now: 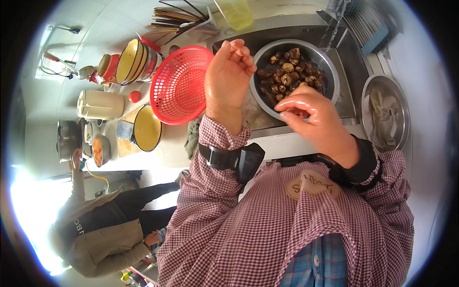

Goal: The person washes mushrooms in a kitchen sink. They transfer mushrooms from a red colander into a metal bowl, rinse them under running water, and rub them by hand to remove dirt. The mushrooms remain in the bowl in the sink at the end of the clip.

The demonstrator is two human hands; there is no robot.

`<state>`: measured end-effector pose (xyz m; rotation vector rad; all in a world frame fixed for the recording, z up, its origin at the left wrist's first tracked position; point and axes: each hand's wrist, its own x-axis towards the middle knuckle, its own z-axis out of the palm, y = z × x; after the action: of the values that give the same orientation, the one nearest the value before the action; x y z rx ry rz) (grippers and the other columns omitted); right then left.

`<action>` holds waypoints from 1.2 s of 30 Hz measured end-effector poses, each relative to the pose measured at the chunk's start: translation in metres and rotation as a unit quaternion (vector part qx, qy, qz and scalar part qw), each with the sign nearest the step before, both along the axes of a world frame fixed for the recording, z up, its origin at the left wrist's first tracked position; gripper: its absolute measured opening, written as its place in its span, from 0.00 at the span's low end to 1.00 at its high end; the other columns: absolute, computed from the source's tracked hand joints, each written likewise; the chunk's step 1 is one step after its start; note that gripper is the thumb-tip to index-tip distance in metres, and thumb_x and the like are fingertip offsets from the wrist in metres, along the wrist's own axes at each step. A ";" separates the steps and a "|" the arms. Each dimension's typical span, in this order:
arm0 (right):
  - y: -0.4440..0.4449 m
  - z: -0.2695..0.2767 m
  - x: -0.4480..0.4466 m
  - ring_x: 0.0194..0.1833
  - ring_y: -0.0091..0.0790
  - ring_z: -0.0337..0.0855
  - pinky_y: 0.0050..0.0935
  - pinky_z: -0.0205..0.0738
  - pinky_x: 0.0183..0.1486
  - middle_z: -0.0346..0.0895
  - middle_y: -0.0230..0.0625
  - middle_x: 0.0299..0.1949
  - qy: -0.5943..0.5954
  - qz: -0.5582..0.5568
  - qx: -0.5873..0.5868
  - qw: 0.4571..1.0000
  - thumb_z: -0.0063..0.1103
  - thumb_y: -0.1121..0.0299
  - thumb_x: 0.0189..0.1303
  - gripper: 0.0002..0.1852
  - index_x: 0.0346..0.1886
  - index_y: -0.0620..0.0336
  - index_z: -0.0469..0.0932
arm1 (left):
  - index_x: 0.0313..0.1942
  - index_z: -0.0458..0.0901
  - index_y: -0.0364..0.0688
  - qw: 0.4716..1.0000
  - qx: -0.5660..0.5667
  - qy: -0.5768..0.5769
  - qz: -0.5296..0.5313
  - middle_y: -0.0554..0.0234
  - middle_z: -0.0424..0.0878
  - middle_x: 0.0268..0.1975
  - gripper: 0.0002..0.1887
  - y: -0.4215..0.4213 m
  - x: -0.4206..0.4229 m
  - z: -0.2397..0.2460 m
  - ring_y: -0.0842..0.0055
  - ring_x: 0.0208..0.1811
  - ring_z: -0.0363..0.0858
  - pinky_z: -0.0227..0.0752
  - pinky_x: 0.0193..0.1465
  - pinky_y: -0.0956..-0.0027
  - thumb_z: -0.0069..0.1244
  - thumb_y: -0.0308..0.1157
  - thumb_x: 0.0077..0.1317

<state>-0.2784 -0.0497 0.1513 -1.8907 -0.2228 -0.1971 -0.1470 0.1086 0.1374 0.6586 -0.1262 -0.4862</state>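
Observation:
My left hand [229, 68] is raised palm up beside the red plastic colander [183, 84], its fingers loosely curled with nothing visible in them. Wet and curled, my right hand [315, 114] is over the near rim of a metal basin [335, 77], thumb near forefinger; whether something small is between them cannot be told. Inside the basin lie many brown, dirt-covered round pieces [286, 79], apparently mushrooms or small roots. The basin stands in a stainless steel sink [353, 104], where water [335, 32] runs at the back right.
At right is a steel bowl [405, 107] holding pale cloth or gloves [383, 111]. Left on the counter are yellow enamel bowls [147, 127], a cream container [102, 104], a tomato [135, 97] and chopsticks [175, 19]. Another person [107, 229] stands at lower left.

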 end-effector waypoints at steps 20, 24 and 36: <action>0.047 0.006 0.017 0.27 0.39 0.74 0.33 0.70 0.33 0.70 0.37 0.21 -0.166 0.046 -0.128 0.977 0.61 0.71 0.42 0.05 0.18 0.61 0.77 | 0.34 0.76 0.39 0.979 0.200 0.012 0.036 0.70 0.75 0.25 0.06 -0.042 -0.020 -0.023 0.85 0.24 0.68 0.64 0.29 0.80 0.45 0.32 0.64; 0.055 0.004 0.031 0.29 0.34 0.73 0.34 0.68 0.36 0.68 0.33 0.23 -0.279 0.086 -0.233 0.928 0.62 0.72 0.37 0.05 0.17 0.59 0.75 | 0.36 0.77 0.39 0.961 0.275 0.011 -0.007 0.69 0.77 0.27 0.06 -0.050 -0.026 -0.028 0.82 0.26 0.73 0.67 0.32 0.78 0.47 0.32 0.63; -0.003 0.003 0.028 0.32 0.37 0.75 0.32 0.70 0.36 0.73 0.33 0.26 -0.162 -0.017 -0.109 0.981 0.63 0.69 0.47 0.05 0.26 0.57 0.79 | 0.36 0.74 0.39 0.995 0.056 0.079 -0.008 0.67 0.74 0.27 0.06 -0.003 -0.001 -0.042 0.77 0.30 0.72 0.67 0.34 0.71 0.46 0.32 0.63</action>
<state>-0.2507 -0.0527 0.1542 -2.0732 -0.4491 -0.5240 -0.1480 0.1054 0.0951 0.7266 0.0448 -0.5624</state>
